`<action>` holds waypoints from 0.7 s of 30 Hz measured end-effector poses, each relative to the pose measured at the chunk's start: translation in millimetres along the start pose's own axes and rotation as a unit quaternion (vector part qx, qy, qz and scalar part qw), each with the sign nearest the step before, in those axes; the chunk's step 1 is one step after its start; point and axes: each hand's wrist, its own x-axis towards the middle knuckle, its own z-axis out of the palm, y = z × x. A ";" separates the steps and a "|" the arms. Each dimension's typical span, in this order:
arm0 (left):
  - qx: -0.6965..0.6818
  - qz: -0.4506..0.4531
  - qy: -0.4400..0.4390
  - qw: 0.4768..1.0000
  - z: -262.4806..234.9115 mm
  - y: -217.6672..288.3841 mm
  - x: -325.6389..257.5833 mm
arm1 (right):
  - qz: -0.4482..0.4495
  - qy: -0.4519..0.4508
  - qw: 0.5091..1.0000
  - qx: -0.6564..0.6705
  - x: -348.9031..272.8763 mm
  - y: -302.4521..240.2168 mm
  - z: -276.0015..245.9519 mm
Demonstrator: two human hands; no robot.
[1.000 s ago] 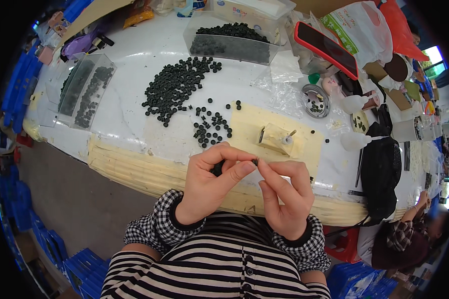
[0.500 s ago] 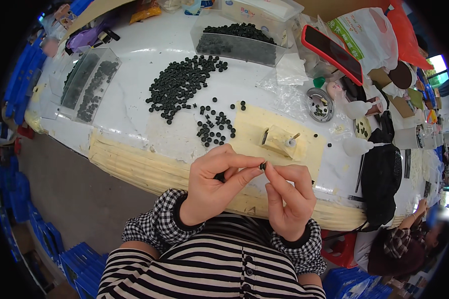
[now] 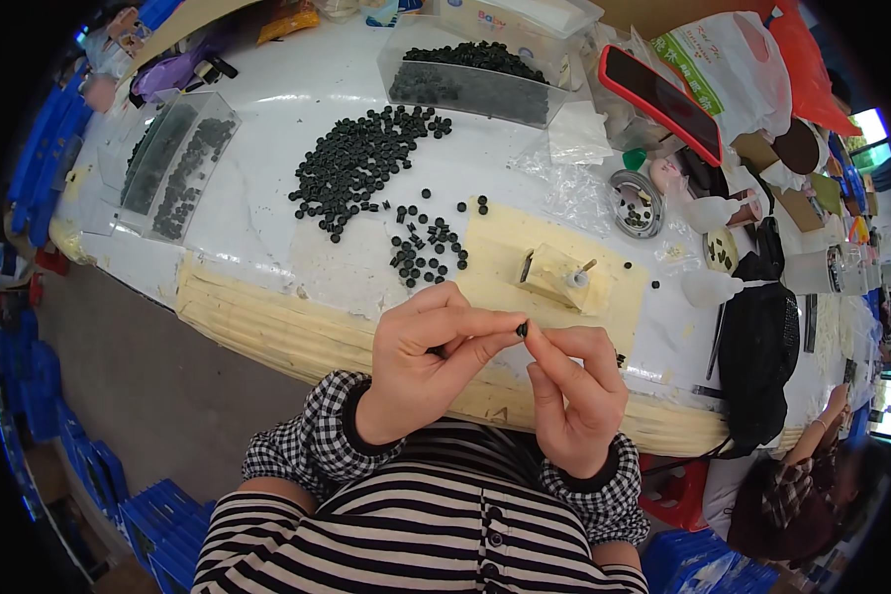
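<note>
Between the fingertips of both hands, above the table's near edge, is a small black grooved round part (image 3: 522, 330). My left hand (image 3: 421, 361) pinches it from the left with thumb and forefinger. My right hand (image 3: 582, 391) grips it from the right in the same way, its other fingers curled. Something dark shows under the curled fingers of my left hand, mostly hidden. Just beyond the hands lies a loose group of similar black parts (image 3: 429, 252), and behind it a larger heap (image 3: 356, 163). A yellowish block (image 3: 554, 280) with a pale upright post stands past my right hand.
Clear bins of black parts stand at the back (image 3: 475, 99) and left (image 3: 173, 168). A red-cased phone (image 3: 660, 104), a round metal tin (image 3: 636, 205), plastic bags (image 3: 728, 74) and a black bag (image 3: 757, 356) crowd the right. Another person (image 3: 802, 485) sits at far right.
The small black part has tilted slightly between my fingertips. Both hands stay in nearly the same place, and the heaps look unchanged.
</note>
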 end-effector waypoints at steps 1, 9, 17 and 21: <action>-0.002 -0.005 0.000 1.000 -0.4 -1.1 -0.4 | -0.001 -0.002 1.000 -0.001 0.6 0.1 -0.7; -0.003 -0.021 -0.002 1.000 -4.9 0.2 1.1 | -0.011 -0.004 1.000 -0.005 0.9 0.6 -1.1; -0.006 -0.026 -0.006 1.000 -5.8 1.9 -0.2 | -0.022 -0.007 1.000 -0.010 0.5 0.0 -0.4; 0.000 -0.024 -0.012 1.000 -7.9 3.4 -1.1 | -0.025 -0.008 1.000 -0.006 -0.6 0.1 0.2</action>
